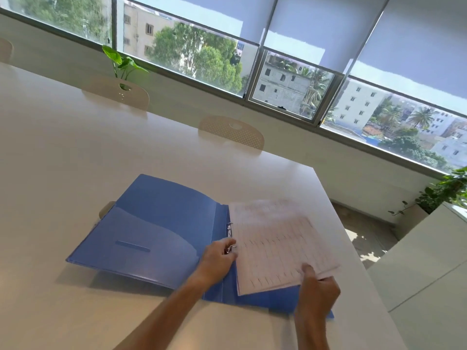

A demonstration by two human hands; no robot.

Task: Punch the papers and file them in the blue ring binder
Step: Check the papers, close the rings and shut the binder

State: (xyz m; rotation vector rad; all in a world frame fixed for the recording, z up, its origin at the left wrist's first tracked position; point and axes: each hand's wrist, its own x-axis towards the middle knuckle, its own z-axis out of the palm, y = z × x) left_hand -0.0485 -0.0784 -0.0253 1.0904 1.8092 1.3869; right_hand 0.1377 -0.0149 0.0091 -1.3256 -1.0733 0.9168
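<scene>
The blue ring binder [156, 223] lies open on the white table [75, 147]. Its metal rings [230, 229] stand along the spine. A stack of printed papers [275, 243] lies on the binder's right half, its left edge at the rings. My left hand [217, 261] is at the lower ring, fingers curled around the ring and the paper's edge. My right hand [317, 291] pinches the stack's near right corner, thumb on top. The picture is blurred around the papers.
Two pale chair backs [231, 132] stand at the table's far edge, with a leafy plant [121, 63] behind the left one. The table's right edge runs close to the binder. A white cabinet [424, 261] and another plant [444, 190] stand to the right.
</scene>
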